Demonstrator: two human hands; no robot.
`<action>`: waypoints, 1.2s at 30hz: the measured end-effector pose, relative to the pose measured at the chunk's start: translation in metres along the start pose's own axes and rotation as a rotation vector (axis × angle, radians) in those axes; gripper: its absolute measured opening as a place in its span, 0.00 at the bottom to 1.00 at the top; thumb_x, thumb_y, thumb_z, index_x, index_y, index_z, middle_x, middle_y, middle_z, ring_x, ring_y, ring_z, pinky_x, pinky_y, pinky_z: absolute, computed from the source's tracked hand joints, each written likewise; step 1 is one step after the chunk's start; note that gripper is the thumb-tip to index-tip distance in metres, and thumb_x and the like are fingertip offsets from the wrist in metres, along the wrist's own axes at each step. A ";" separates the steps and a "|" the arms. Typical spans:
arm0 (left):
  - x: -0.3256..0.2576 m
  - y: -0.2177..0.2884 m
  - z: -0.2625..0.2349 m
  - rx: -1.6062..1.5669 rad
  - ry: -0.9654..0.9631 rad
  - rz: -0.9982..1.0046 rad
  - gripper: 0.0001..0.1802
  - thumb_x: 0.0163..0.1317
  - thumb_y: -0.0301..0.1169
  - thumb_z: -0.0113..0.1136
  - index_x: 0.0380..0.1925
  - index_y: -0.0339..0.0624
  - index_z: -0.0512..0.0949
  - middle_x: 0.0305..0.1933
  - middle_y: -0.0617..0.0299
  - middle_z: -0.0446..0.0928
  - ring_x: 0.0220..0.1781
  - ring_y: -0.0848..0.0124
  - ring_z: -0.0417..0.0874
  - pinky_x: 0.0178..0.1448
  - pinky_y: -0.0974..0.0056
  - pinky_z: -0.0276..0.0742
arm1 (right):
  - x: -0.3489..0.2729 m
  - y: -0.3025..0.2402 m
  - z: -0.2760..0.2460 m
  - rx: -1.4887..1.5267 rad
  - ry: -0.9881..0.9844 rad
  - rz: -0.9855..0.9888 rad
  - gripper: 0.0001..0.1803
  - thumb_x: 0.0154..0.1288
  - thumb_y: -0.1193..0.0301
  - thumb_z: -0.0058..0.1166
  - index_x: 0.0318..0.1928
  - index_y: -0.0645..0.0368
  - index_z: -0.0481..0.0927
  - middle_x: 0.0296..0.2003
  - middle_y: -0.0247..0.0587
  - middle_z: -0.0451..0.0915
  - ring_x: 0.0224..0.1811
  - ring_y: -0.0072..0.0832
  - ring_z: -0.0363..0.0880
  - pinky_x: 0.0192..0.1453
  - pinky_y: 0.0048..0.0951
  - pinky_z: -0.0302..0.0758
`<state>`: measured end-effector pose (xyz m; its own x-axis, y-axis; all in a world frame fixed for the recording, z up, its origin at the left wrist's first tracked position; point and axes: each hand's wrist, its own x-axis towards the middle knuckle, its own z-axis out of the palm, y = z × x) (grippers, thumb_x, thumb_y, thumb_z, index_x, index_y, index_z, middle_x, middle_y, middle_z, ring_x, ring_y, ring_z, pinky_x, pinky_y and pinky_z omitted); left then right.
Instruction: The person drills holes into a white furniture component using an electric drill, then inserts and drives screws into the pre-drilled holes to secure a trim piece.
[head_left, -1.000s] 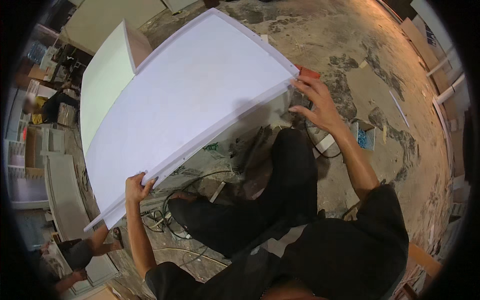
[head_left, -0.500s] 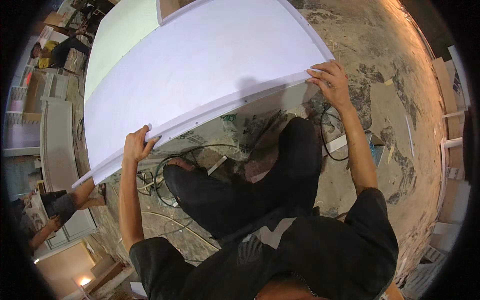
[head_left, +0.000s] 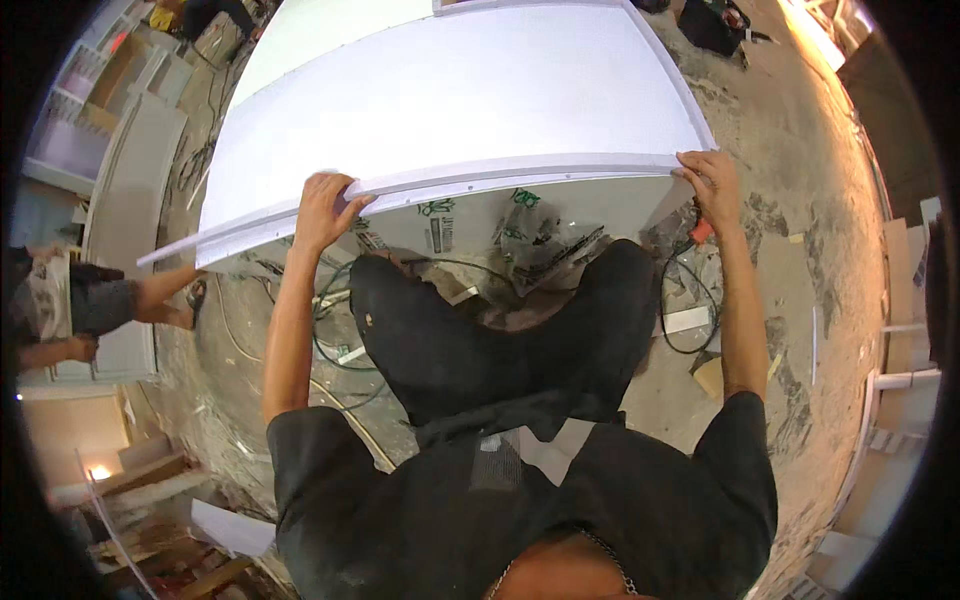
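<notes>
A large white panel (head_left: 450, 100) spreads out in front of my knees. Along its near edge runs a long, narrow white strip (head_left: 520, 165), whose left end sticks out past the panel's corner. My left hand (head_left: 328, 208) grips the strip left of the middle, thumb on the near side and fingers over the top. At the strip's right end, by the panel's near right corner, my right hand (head_left: 710, 185) pinches it between thumb and fingers. Small screw-like dots show along the edge between both hands. The fingertips' undersides are hidden.
Below the edge hangs printed plastic wrapping (head_left: 440, 228). A black cable (head_left: 318, 320) loops on the floor beside my legs. An orange-red handle (head_left: 702, 232) lies near my right wrist. Another person's leg (head_left: 165, 300) is at left. A black bag (head_left: 712, 25) lies far right.
The view has shifted, so the panel's near edge now lies more level. My left hand has slid a little along the strip to the right. Both hands stay on it.
</notes>
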<state>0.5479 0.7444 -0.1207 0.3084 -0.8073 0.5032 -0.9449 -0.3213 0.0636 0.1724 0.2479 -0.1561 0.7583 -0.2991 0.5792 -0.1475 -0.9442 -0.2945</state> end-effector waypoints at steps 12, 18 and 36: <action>-0.023 -0.009 0.019 0.001 0.058 -0.012 0.15 0.61 0.37 0.64 0.40 0.37 0.78 0.42 0.54 0.75 0.46 0.56 0.74 0.48 0.56 0.72 | -0.005 -0.009 -0.005 -0.132 0.024 -0.058 0.16 0.57 0.70 0.65 0.47 0.56 0.86 0.43 0.46 0.84 0.47 0.38 0.80 0.55 0.36 0.75; -0.015 -0.032 0.016 -0.006 0.060 -0.104 0.11 0.69 0.37 0.55 0.33 0.41 0.77 0.20 0.55 0.74 0.26 0.56 0.76 0.35 0.56 0.72 | 0.015 -0.007 -0.021 0.084 -0.216 0.166 0.16 0.59 0.64 0.64 0.47 0.54 0.87 0.36 0.44 0.85 0.43 0.37 0.80 0.47 0.36 0.76; 0.003 -0.012 0.021 -0.030 0.152 -0.281 0.21 0.52 0.47 0.71 0.26 0.41 0.77 0.25 0.61 0.77 0.27 0.63 0.78 0.33 0.61 0.72 | 0.033 0.030 -0.015 -0.083 -0.203 0.180 0.18 0.57 0.50 0.63 0.38 0.47 0.90 0.32 0.36 0.82 0.41 0.34 0.75 0.50 0.36 0.67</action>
<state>0.5622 0.7354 -0.1385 0.5401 -0.6051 0.5849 -0.8283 -0.5051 0.2424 0.1832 0.2076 -0.1344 0.8259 -0.4369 0.3564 -0.3361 -0.8890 -0.3110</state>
